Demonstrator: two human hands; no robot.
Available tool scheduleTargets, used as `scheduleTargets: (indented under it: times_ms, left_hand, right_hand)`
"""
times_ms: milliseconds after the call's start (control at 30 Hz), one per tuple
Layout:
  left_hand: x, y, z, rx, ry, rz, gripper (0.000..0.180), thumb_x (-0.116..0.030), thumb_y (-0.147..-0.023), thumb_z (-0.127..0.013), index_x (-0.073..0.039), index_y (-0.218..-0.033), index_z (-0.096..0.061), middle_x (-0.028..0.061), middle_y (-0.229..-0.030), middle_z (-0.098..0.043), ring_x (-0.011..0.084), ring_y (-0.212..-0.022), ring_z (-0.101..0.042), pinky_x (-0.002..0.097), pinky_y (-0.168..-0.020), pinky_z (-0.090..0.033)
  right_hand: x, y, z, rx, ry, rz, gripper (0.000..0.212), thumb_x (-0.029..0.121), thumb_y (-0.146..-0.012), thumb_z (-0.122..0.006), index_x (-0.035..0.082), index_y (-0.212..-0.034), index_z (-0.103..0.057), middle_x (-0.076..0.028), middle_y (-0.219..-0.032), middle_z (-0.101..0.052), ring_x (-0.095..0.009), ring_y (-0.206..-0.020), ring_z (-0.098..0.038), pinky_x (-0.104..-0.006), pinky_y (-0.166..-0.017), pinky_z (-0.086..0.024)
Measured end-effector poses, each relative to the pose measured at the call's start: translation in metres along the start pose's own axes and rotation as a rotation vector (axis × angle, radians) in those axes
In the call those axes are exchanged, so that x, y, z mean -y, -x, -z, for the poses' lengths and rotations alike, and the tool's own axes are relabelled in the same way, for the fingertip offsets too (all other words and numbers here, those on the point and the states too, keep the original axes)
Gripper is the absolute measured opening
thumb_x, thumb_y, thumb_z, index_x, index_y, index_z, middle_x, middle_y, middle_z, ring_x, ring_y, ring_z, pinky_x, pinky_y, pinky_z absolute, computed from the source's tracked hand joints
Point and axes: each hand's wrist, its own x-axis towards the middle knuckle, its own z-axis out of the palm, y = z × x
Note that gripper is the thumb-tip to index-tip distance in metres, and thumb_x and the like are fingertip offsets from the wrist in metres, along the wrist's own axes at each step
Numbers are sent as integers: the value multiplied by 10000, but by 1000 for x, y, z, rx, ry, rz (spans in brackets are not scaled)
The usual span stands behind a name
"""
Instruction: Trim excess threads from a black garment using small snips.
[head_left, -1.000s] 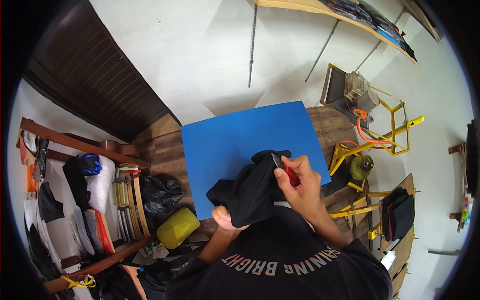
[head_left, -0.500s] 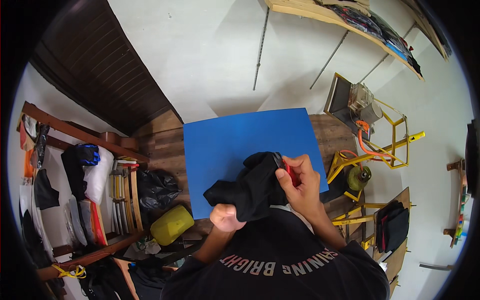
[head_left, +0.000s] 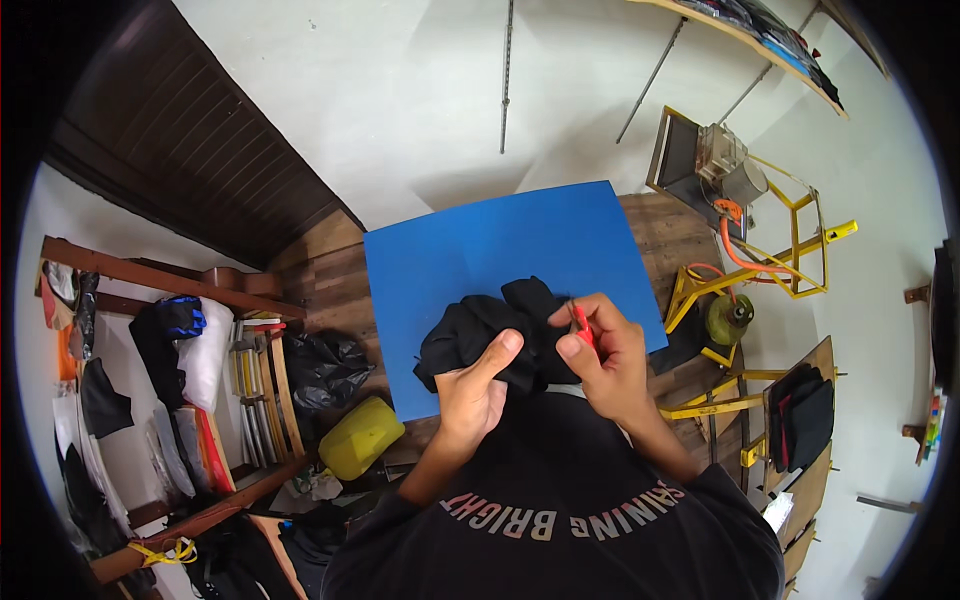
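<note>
A bunched black garment (head_left: 465,335) is held above the blue tabletop (head_left: 490,240), close to my body. My left hand (head_left: 472,395) grips its near left side, thumb on top and the other fingers hidden by the cloth. In my right hand (head_left: 615,370) is a small red-handled pair of snips (head_left: 583,325), pinched between thumb and fingers. Its dark tip lies beside the right edge of the cloth; whether it touches the fabric I cannot tell.
Left of the table are a black plastic bag (head_left: 325,370), a yellow container (head_left: 360,440) and a shelf rack (head_left: 170,275) with cloth and rolls. At right stand a yellow metal frame (head_left: 700,405), a green round vessel (head_left: 728,320) and a board with dark cloths (head_left: 803,420).
My left hand has turned and moved up and right, its thumb now on top of the cloth. The garment is gathered into a rounder bundle. The snips have shifted slightly away from it.
</note>
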Motion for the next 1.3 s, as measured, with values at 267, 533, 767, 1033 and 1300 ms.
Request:
scheduleTargets:
  times_ms: [267,533,767,1033,1300]
  left_hand:
    - [-1,4,3,95,15,-20,224,119,-805,-650,-50,-793,-503,16,-808,-537,76,-700,-496,228,-633,-418]
    - [-1,9,5,97,-40,-41,251,148,-800,-619,-44,-761,-460,36,-806,-515,88,-688,-469,234,-610,-397]
    - [0,5,10,131,-104,-100,283,168,-778,-615,-49,-734,-439,33,-789,-492,99,-690,-460,247,-613,-391]
    - [0,1,12,149,-73,-148,289,188,-766,-580,-50,-723,-422,32,-780,-473,109,-698,-451,256,-637,-394]
    - [1,2,8,149,-77,-161,280,212,-740,-534,-37,-724,-408,40,-795,-464,111,-700,-440,258,-637,-395]
  right_hand:
    - [16,13,0,125,277,6,261,231,-844,-680,23,-780,-537,14,-547,-440,-49,-516,-391,-241,-469,-321]
    - [18,15,-4,132,357,61,243,200,-826,-698,23,-773,-540,-59,-525,-434,-142,-454,-401,-289,-450,-342]
    - [20,12,-7,161,378,62,271,219,-877,-662,21,-744,-534,-66,-512,-428,-139,-447,-407,-295,-442,-332]
    - [16,10,-7,200,326,7,285,245,-893,-652,22,-755,-539,-62,-517,-444,-128,-452,-405,-289,-442,-330]
    - [15,11,-6,173,372,49,278,254,-867,-682,25,-782,-550,-63,-536,-448,-137,-461,-424,-294,-452,-348]
